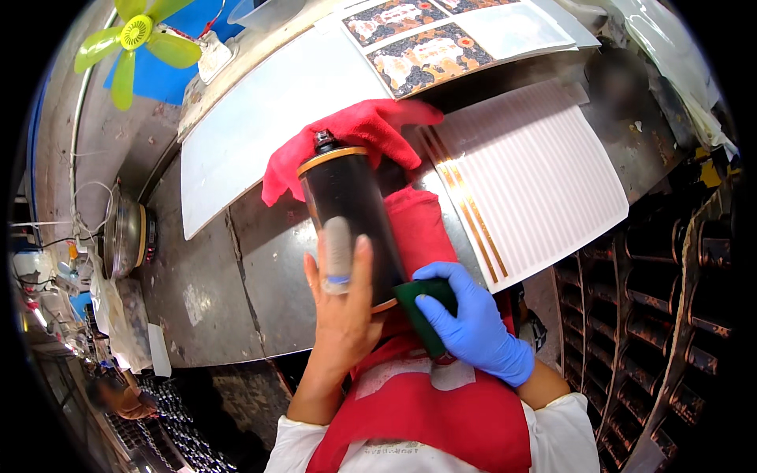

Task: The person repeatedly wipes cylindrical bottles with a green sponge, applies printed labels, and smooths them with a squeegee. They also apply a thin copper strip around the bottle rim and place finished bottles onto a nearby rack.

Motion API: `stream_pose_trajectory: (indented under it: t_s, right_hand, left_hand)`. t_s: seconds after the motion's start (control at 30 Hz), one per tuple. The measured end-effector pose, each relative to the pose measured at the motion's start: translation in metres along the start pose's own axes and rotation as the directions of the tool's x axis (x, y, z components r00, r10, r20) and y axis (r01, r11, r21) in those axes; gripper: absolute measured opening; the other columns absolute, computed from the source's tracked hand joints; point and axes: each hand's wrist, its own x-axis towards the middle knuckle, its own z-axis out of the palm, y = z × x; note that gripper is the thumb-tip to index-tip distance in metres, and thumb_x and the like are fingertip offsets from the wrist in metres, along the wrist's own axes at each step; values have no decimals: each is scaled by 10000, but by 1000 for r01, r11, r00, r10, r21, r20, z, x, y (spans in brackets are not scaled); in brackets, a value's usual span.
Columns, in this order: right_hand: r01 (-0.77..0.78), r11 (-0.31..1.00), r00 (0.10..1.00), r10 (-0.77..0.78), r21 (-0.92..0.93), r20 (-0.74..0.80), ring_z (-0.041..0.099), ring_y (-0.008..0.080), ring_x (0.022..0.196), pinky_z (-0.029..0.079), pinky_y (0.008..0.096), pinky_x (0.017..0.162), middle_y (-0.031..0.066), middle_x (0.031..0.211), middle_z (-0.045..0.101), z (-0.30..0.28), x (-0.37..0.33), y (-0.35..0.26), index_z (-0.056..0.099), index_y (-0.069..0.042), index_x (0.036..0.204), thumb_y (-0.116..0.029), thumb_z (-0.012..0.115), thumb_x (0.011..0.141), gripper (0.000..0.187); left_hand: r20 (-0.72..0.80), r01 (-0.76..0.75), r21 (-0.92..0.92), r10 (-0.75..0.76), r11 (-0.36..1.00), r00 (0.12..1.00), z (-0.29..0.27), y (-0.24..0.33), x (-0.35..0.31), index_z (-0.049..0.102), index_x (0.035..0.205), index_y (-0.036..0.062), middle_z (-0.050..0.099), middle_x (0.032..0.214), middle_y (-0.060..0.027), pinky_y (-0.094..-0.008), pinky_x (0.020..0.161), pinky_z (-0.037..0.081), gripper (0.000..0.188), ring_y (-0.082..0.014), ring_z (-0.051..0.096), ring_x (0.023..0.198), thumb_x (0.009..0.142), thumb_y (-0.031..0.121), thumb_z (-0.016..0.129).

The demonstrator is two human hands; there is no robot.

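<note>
A black cylinder (341, 193) with orange-gold rims and a dark knob at its far end lies lengthwise in front of me. My left hand (343, 315), bare but for a pale cover on one finger, rests against its left side with fingers stretched and apart. In a blue glove, my right hand (481, 331) grips a dark green scouring pad (422, 311) at the cylinder's near right end. Red cloth (339, 130) is bunched around the far end, and more red cloth (418, 225) shows along the right side.
A striped translucent sheet (552, 165) with gold strips lies at right, printed sheets (430, 59) behind. A large white board (276, 94) covers the table's far left. Slotted racks (646, 331) stand at lower right. A green fan (136, 33) is upper left; another person (130, 398) is lower left.
</note>
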Motion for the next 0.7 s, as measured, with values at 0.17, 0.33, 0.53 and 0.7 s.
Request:
stream_pose_trajectory:
  t_s: [0.17, 0.33, 0.53, 0.7]
  right_hand:
    - [-57, 997, 998, 55, -60, -41, 614, 276, 897, 478, 332, 774, 151, 971, 594, -6, 4, 18, 514, -63, 1082, -144, 584, 850, 256]
    - [-67, 995, 994, 60, -70, -96, 627, 278, 880, 485, 326, 756, 154, 971, 607, -15, 3, 6, 520, -48, 1084, -140, 586, 850, 260]
    - [14, 1000, 1000, -14, 28, 3, 631, 277, 856, 492, 313, 743, 150, 958, 611, 0, 1, -2, 518, -62, 1092, -146, 586, 857, 259]
    - [0, 993, 996, -10, -119, -87, 619, 253, 861, 479, 327, 765, 137, 945, 601, -6, 7, 20, 514, -57, 1080, -152, 581, 861, 248]
  left_hand:
    - [-50, 66, -578, -116, 814, 992, 33, -39, -31, -5, 1417, -38, 233, 1431, -246, -361, 1065, 206, 940, -314, 268, 1322, 767, 85, 663]
    - [-101, 46, -455, -103, 889, 989, 24, -34, -30, -34, 1416, -40, 140, 1449, -284, -371, 1059, 221, 1031, -340, 229, 1338, 748, 176, 721]
    - [-75, -12, -119, 3, 993, 997, 8, -4, -4, -72, 1426, 16, 186, 1429, -295, -412, 1006, 333, 1171, -381, 328, 1283, 620, 29, 778]
    - [6, 120, -645, -152, 754, 988, 36, -37, -30, -111, 1414, 6, 485, 1190, -180, -275, 644, 510, 1053, -256, 609, 891, 730, 45, 688]
